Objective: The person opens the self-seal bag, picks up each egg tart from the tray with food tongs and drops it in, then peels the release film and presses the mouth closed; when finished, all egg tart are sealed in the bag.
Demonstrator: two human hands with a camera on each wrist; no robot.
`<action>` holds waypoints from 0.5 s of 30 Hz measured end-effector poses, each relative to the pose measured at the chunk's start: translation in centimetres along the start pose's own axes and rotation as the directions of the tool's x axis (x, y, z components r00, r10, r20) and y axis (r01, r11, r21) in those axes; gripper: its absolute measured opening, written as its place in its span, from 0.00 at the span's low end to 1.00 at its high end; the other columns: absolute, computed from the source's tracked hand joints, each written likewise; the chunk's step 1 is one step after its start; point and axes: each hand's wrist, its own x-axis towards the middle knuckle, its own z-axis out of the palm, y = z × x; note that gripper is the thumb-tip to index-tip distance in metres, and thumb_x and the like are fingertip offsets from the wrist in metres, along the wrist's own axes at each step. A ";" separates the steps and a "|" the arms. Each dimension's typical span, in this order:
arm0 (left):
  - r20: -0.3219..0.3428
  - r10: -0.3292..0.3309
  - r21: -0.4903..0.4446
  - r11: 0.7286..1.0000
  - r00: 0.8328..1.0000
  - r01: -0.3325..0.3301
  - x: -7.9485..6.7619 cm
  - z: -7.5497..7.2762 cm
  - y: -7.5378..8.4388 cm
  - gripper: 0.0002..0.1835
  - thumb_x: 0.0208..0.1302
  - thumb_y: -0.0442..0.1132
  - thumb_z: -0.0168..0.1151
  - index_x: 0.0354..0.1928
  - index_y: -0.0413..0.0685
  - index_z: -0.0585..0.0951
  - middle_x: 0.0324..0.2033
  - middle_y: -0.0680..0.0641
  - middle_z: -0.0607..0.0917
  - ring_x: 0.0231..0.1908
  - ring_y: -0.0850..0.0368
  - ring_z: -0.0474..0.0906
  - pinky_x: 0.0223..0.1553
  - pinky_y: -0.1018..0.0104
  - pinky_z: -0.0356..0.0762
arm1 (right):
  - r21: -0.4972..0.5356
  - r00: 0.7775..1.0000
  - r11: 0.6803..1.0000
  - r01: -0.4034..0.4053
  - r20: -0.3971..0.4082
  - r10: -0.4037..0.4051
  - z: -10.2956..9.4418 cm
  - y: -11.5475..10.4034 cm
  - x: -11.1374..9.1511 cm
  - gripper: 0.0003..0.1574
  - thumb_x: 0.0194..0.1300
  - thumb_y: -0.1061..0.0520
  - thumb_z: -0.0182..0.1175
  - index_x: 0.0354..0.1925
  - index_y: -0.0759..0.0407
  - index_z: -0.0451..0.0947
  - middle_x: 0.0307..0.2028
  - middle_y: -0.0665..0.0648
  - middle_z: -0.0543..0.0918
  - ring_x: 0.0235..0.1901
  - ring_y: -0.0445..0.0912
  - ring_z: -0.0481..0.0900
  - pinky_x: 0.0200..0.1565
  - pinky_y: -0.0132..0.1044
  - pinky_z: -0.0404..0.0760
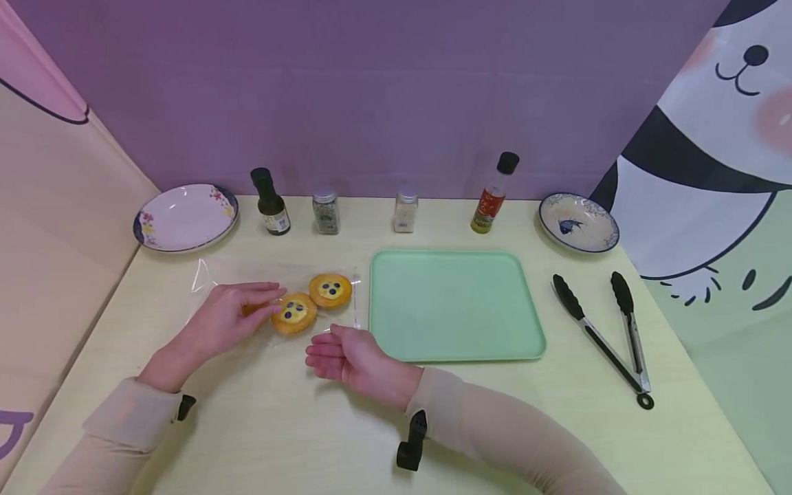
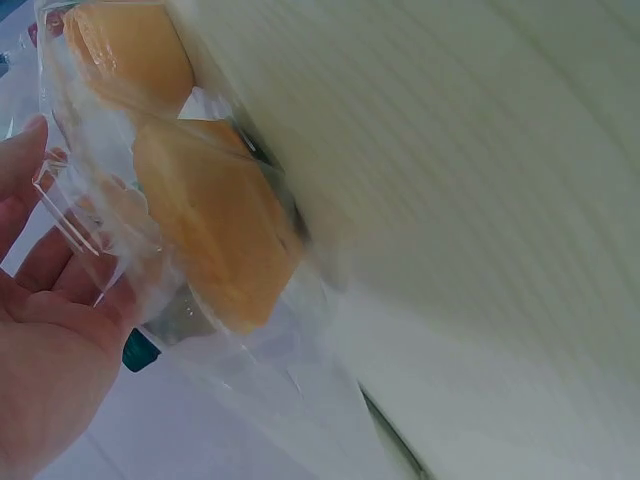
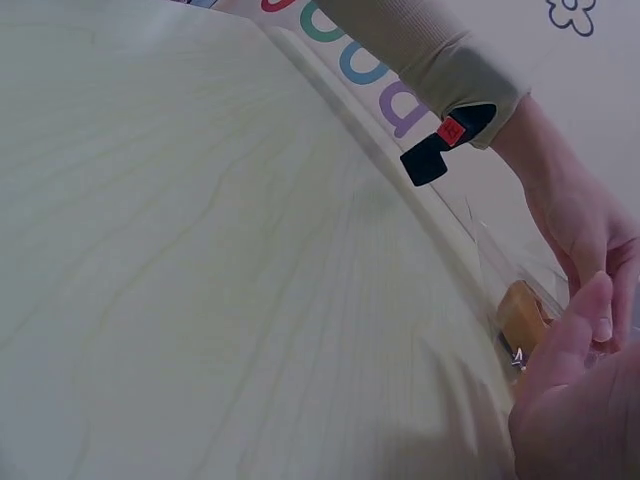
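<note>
Two golden tarts with dark berry-like dots, a front-left one [image 1: 295, 315] and a back-right one [image 1: 331, 291], lie in a clear plastic bag [image 1: 216, 271]. My left hand [image 1: 225, 316] reaches over the bag, fingers nearly straight, thumb and fingertips at the front-left tart's edge. In the left wrist view the bag's film [image 2: 290, 375] overlaps the fingers and the tarts' orange sides [image 2: 215, 225]. My right hand [image 1: 355, 357] is turned partly palm up with relaxed fingers, just in front of the bag's right end, and holds nothing.
A green tray [image 1: 458, 306] lies right of the bag, with black-and-silver tongs [image 1: 609, 344] beyond it. Along the back stand an oval plate [image 1: 185, 216], a dark bottle [image 1: 272, 206], two small jars [image 1: 326, 214], a red-labelled bottle [image 1: 491, 196] and a small dish [image 1: 578, 223].
</note>
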 end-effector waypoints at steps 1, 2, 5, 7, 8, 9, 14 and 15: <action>0.004 0.003 0.002 1.000 1.000 -0.003 0.0 0.0 0.1 0.14 0.55 0.35 0.68 0.45 0.42 0.85 0.45 0.41 0.85 0.46 0.44 0.82 0.44 0.50 0.80 | 0.004 1.000 1.000 0.003 -0.003 -0.003 0.0 0.0 0.0 0.23 0.71 0.52 0.46 0.47 0.69 0.78 0.42 0.64 0.84 0.36 0.50 0.86 0.39 0.38 0.85; 0.008 0.006 0.005 1.000 1.000 -0.006 0.1 0.0 0.1 0.14 0.54 0.35 0.68 0.45 0.42 0.85 0.45 0.40 0.85 0.46 0.44 0.82 0.44 0.50 0.80 | 0.007 1.000 1.000 0.006 -0.007 -0.006 -0.1 0.0 0.1 0.22 0.71 0.53 0.46 0.46 0.69 0.78 0.41 0.64 0.84 0.34 0.49 0.86 0.37 0.36 0.85; 0.031 0.005 0.007 1.000 0.999 -0.006 0.1 0.0 0.3 0.16 0.53 0.34 0.69 0.46 0.42 0.84 0.45 0.40 0.84 0.46 0.43 0.82 0.45 0.49 0.79 | 0.018 0.999 1.000 0.017 -0.031 -0.017 0.1 0.2 0.0 0.19 0.67 0.57 0.47 0.43 0.68 0.80 0.36 0.62 0.85 0.27 0.45 0.85 0.30 0.33 0.84; 0.050 0.001 0.014 1.000 0.999 -0.001 0.2 -0.1 0.4 0.17 0.53 0.35 0.70 0.46 0.41 0.84 0.45 0.39 0.84 0.46 0.43 0.82 0.46 0.48 0.79 | 0.018 0.999 0.999 0.027 -0.045 -0.026 0.2 0.5 -0.2 0.19 0.64 0.58 0.47 0.43 0.69 0.80 0.33 0.61 0.85 0.25 0.44 0.84 0.29 0.34 0.84; 0.062 -0.005 0.018 1.000 0.998 0.003 0.2 -0.2 0.4 0.17 0.52 0.35 0.70 0.47 0.41 0.84 0.45 0.39 0.84 0.46 0.42 0.81 0.46 0.47 0.79 | 0.018 0.998 0.999 0.034 -0.051 -0.033 0.3 0.6 -0.3 0.19 0.63 0.59 0.47 0.43 0.69 0.79 0.33 0.61 0.85 0.25 0.45 0.84 0.29 0.35 0.85; 0.074 -0.011 0.022 1.000 0.997 0.009 0.3 -0.2 0.5 0.18 0.52 0.35 0.70 0.47 0.41 0.84 0.45 0.39 0.84 0.46 0.42 0.81 0.47 0.47 0.78 | 0.020 0.997 0.999 0.042 -0.059 -0.041 0.4 0.6 -0.5 0.20 0.63 0.59 0.47 0.44 0.70 0.79 0.34 0.62 0.85 0.26 0.46 0.85 0.30 0.37 0.85; 0.145 -0.062 0.060 0.997 0.987 0.054 1.3 -0.8 0.9 0.19 0.55 0.41 0.69 0.48 0.40 0.82 0.46 0.40 0.84 0.47 0.44 0.81 0.48 0.49 0.79 | 0.033 0.990 0.993 0.111 -0.094 -0.108 0.6 0.8 -0.9 0.20 0.64 0.60 0.48 0.48 0.73 0.76 0.40 0.67 0.84 0.38 0.55 0.85 0.39 0.44 0.85; 0.158 -0.076 0.061 0.996 0.985 0.067 1.6 -0.9 1.0 0.20 0.56 0.42 0.68 0.49 0.40 0.82 0.47 0.40 0.84 0.46 0.45 0.82 0.47 0.49 0.80 | 0.034 0.987 0.991 0.127 -0.102 -0.123 0.6 0.8 -1.0 0.20 0.64 0.61 0.48 0.48 0.74 0.76 0.41 0.68 0.84 0.39 0.55 0.85 0.40 0.44 0.84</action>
